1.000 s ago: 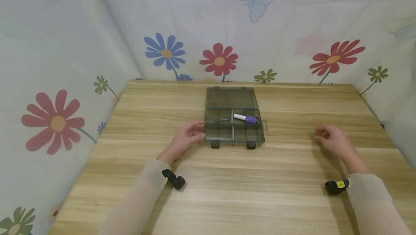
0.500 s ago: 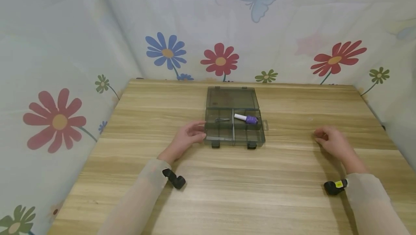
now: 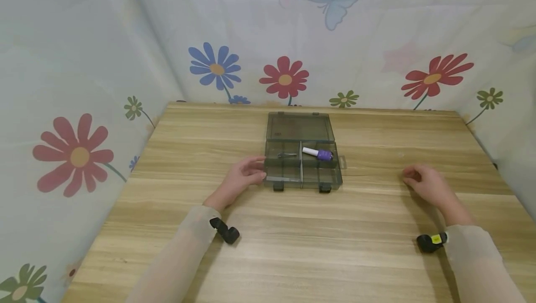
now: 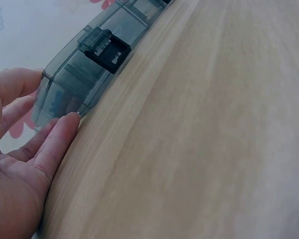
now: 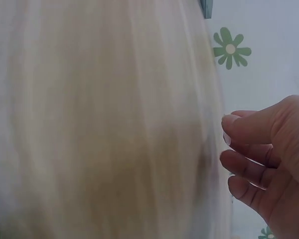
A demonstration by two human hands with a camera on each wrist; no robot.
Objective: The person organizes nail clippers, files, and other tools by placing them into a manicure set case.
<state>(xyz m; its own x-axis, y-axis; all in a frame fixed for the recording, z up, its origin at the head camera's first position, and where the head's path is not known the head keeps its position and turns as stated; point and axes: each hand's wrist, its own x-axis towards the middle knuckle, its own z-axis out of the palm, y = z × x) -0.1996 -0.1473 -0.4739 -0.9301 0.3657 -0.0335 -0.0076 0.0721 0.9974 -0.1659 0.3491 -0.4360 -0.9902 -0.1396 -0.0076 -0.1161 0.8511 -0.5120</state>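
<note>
Box, smoky see-through plastic, sits mid-counter, lid flipped back toward the flowered cloth. Purple bottle with white cap lies on its side in the back right part; small metal tool lies in the back left part, pale divider between them. Left hand has fingertips and thumb touching the box's left wall, fingers loosely bent and spread, no grip on it; it blocks that side. Right hand well apart to the right, fingers loosely curled, nothing seen in it. Handle loop sticks out of the box's right side, facing that hand; two black latches hang off the front edge. Black wrist cameras on both sleeves, yellow label on the right one.
</note>
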